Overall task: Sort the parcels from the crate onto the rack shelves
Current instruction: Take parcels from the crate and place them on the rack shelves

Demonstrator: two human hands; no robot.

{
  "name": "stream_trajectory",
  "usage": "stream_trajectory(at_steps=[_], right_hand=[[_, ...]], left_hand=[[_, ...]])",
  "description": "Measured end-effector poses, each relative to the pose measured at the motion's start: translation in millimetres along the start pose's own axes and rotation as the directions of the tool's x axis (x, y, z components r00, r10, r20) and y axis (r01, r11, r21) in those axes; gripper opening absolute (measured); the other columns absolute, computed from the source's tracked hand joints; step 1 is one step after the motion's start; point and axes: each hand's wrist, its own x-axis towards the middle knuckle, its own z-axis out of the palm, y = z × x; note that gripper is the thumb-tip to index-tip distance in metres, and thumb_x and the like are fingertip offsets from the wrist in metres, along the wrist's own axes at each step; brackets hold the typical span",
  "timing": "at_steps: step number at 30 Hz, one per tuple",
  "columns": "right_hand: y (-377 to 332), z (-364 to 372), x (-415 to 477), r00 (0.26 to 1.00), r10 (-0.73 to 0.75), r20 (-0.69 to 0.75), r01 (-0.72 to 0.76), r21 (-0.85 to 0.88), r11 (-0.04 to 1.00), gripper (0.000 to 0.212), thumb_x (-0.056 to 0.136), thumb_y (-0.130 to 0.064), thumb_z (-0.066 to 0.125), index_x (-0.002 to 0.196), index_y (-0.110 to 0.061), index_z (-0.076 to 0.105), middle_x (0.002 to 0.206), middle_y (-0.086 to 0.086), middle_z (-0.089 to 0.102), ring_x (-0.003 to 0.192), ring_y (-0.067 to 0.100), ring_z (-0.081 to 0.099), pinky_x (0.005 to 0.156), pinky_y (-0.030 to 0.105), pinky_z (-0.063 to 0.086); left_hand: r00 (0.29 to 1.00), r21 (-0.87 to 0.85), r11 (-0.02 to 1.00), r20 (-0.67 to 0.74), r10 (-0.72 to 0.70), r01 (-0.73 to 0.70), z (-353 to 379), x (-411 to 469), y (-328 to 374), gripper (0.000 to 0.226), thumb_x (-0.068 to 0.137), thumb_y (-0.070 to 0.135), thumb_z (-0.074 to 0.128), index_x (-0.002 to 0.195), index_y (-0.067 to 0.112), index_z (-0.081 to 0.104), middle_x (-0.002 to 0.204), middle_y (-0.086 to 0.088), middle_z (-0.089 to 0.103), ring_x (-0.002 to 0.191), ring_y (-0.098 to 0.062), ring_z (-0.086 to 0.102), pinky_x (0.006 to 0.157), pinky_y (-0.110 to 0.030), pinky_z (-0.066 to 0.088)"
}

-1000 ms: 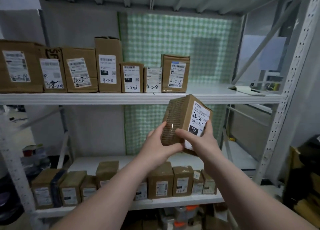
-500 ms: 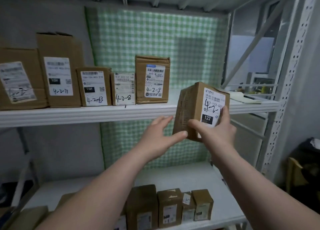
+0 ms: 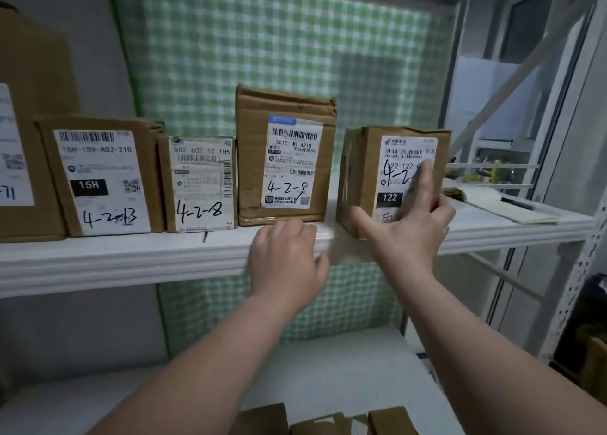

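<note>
White metal rack shelf (image 3: 131, 257) carries a row of labelled brown cardboard boxes (image 3: 108, 178). The small brown cardboard parcel with the "122" label (image 3: 364, 178) stands at the row's right end, just beside the "4-2-9" box (image 3: 285, 159). My right grip (image 3: 407, 224) clasps it, thumb at the lower left corner, fingers across the label. My left grip (image 3: 285, 257) hangs loosely curled at the shelf lip, holding nothing. I judge the parcel stiff and light, best taken by opposite side faces.
</note>
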Motion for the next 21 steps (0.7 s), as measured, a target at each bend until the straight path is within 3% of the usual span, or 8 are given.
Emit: stream_trajectory(at_steps=[3,8,15,21], right_hand=[[5.1,15.2,0.1,0.999,-0.032,-0.034,0.03,-0.057,0.998,0.113,0.064,-0.055,0.076,0.15,-0.05,0.004,0.15,0.019,0.018,0.138,0.036,0.024,0.116,0.047,0.018],[7.2,26.4,4.4,0.995,-0.095,-0.043,0.088,-0.145,0.986,0.11,0.064,-0.065,0.07,0.15,-0.05,0.003,0.15,0.023,0.019,0.136,0.038,0.027,0.113,0.049,0.019],[10.1,32.9,15.9,0.993,-0.066,0.099,0.087,-0.235,0.968,0.114,0.067,-0.069,0.069,0.151,-0.045,-0.005,0.154,0.021,0.015,0.14,0.038,0.025,0.117,0.058,0.01],[8.3,31.4,26.8,0.984,-0.02,0.176,0.069,-0.279,0.958,0.117,0.07,-0.065,0.07,0.152,-0.039,-0.009,0.155,0.024,0.012,0.14,0.041,0.028,0.118,0.057,0.007]], left_hand=[[0.998,0.009,1.0,-0.068,0.015,-0.014,8.2,-0.1,-2.4,0.039,0.074,0.045,0.044,0.09,0.019,0.069,0.081,0.004,0.062,0.077,-0.02,0.059,0.074,-0.033,0.044],[0.996,0.015,1.0,-0.087,0.008,-0.007,12.0,-0.2,-1.6,0.038,0.074,0.045,0.045,0.089,0.019,0.067,0.081,0.003,0.061,0.078,-0.022,0.057,0.076,-0.034,0.034],[0.996,0.045,0.998,-0.082,-0.036,0.04,12.4,0.2,3.7,0.037,0.074,0.043,0.045,0.09,0.018,0.066,0.08,0.003,0.06,0.077,-0.021,0.056,0.077,-0.034,0.03],[0.996,0.072,0.995,-0.065,-0.064,0.068,12.0,1.0,7.8,0.037,0.073,0.043,0.045,0.091,0.019,0.066,0.08,0.004,0.058,0.076,-0.021,0.055,0.077,-0.035,0.033]])
